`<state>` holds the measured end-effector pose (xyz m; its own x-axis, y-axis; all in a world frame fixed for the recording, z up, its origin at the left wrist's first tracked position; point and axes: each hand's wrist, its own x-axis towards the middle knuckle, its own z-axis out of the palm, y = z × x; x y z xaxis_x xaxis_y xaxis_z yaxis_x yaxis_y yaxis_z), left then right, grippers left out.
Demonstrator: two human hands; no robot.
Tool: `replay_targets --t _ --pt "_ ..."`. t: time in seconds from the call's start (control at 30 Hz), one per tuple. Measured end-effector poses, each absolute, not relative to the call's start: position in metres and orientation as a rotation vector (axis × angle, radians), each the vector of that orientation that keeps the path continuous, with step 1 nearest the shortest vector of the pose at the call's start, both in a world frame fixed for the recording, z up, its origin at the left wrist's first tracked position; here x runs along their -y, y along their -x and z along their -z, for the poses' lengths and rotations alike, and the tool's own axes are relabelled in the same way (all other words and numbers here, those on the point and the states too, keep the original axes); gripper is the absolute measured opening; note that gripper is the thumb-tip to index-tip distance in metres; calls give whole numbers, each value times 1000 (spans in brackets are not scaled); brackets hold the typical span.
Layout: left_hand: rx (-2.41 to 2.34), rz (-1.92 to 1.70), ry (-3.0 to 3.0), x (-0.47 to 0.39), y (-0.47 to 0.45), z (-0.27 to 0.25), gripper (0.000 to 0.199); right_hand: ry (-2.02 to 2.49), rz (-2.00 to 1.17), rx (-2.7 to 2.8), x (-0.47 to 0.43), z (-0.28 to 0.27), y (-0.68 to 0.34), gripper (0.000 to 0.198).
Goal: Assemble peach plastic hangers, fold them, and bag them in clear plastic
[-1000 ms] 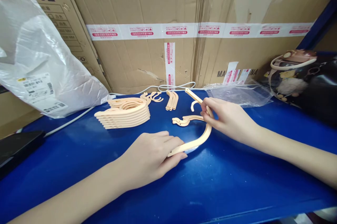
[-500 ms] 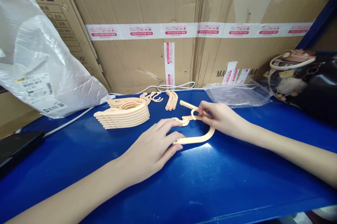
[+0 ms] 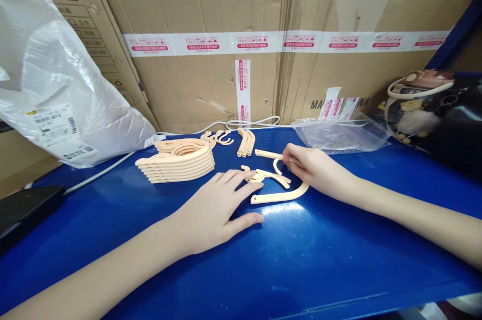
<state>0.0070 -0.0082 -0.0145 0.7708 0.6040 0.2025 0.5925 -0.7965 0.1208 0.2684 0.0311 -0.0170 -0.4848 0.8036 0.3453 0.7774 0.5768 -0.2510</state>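
Note:
My right hand [image 3: 314, 167] pinches a cream plastic hanger piece [image 3: 269, 154]; its middle is hidden behind the fingers. A curved cream bar [image 3: 280, 197] runs out below that hand, and I cannot tell whether it is the same piece. My left hand [image 3: 222, 209] lies over the table with fingers stretched out and the thumb apart. Its fingertips touch or cover part of a cream hanger hook piece [image 3: 263, 174] lying between the hands. To the left stands a stack of cream folding hangers [image 3: 176, 167]. Behind it lie loose hooks [image 3: 220, 137] and several curved arms [image 3: 246, 143].
The blue table [image 3: 241, 270] ends at cardboard boxes [image 3: 196, 4]. A white plastic parcel bag [image 3: 71, 89] and a black device [image 3: 30, 212] stand left. A clear plastic bag [image 3: 339, 134], a bottle [image 3: 414, 109] and a black bag [image 3: 461, 119] are right. A white cable [image 3: 252, 123] runs along the back.
My left thumb and fingers have spread and let go of the curved bar's end. The hook piece between my hands has turned, its arms now pointing down to the right. My right hand stays nearly still.

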Motion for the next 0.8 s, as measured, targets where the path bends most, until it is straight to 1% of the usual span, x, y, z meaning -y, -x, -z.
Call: replay_targets --t 0.27,0.37,0.5,0.57,0.63,0.73,0.8 --pt "-1158 -298 -3024 15 -9 8 38 1318 164 2525 -29 14 -267 18" --pt "-1169 -283 -3079 15 -10 8 35 1203 315 2560 -21 9 -263 21" --pt "-1145 -307 -3106 11 -8 11 28 858 248 2687 -5 5 -255 30" --pt "-1138 -334 -3080 8 -6 13 33 764 218 2744 1 6 -252 33" --pt "-1153 -359 -3034 6 -4 15 36 736 204 2768 4 8 -249 32" --pt "-1186 -429 -2964 4 -3 17 32 692 216 2797 5 11 -247 27" --pt "-1209 -511 -2915 4 -3 19 31 621 293 2815 5 12 -246 25"
